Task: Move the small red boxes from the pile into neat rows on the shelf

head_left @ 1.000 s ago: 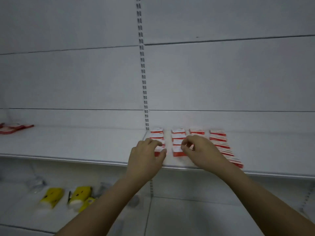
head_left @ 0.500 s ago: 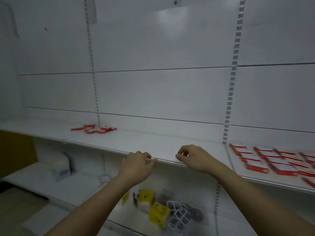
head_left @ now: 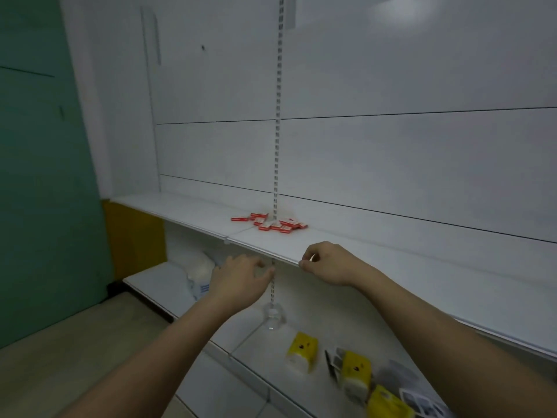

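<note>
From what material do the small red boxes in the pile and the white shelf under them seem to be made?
The small red boxes look like thin printed cardboard: flat, sharp-edged cartons with red and white faces, though they are too small to be sure. The long white shelf looks like painted or coated sheet metal with a smooth, slightly glossy finish: it has a thin, straight front edge, and the slotted upright strip behind it suggests metal shop shelving.
</note>
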Action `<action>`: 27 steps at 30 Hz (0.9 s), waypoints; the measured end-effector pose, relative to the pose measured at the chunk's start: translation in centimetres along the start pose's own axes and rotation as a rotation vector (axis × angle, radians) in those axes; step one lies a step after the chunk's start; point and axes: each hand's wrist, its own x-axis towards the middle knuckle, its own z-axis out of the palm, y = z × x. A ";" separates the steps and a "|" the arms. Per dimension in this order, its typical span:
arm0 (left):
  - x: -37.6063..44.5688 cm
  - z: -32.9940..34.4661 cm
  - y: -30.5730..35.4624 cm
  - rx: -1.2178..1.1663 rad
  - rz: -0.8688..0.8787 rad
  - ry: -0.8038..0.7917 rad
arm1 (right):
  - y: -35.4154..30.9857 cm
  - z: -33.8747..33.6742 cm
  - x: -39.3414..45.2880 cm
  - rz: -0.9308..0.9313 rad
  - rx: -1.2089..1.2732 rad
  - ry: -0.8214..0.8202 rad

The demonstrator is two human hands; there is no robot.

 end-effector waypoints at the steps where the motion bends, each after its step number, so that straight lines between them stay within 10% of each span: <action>1: 1.2 0.2 -1.4 -0.002 -0.017 0.001 | -0.4 0.7 1.7 -0.010 -0.002 -0.005; 27: 35.0 4.4 -24.2 -0.208 0.009 -0.119 | -2.1 9.7 39.0 0.108 0.075 0.051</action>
